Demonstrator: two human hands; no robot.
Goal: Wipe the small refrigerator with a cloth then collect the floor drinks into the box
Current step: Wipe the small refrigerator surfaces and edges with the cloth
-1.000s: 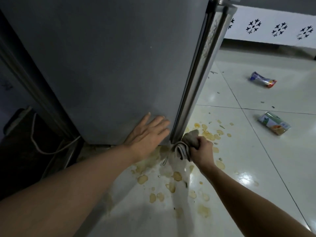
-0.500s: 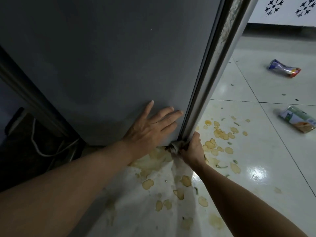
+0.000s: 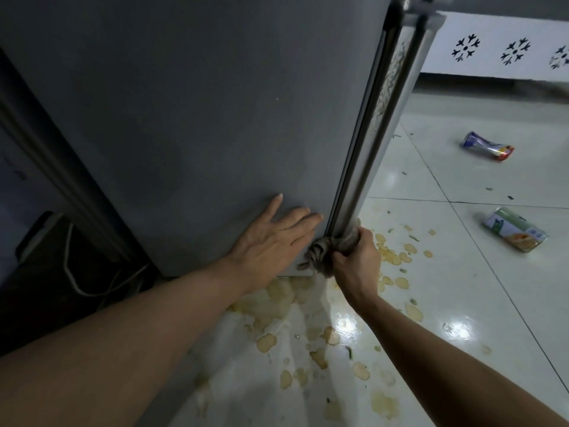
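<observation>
Grey refrigerator point(image 3: 197, 118), plain flat side panel facing camera, no readable branding on it; front corner has a metal trim strip point(image 3: 354, 180) running down to the floor. White glossy tile floor point(image 3: 462, 303) at the fridge base, spattered with yellowish stains point(image 3: 394, 257), thickest right at the fridge's front bottom corner. Two drink cans lying on their sides, well right of the fridge: green/white can point(image 3: 514, 229) nearer, label print too small to read; blue/red can point(image 3: 488, 146) farther back, dented, text unreadable. Left hand point(image 3: 271, 241) open flat, fingers spread, pressed on fridge side panel low near the corner. Right hand point(image 3: 354, 257) fist-wrapped round a bunched grey-brown cloth point(image 3: 320, 254), cloth pressed against bottom of the trim strip at the fridge corner. White cable point(image 3: 92, 288) in dark gap left of fridge. No box in view
</observation>
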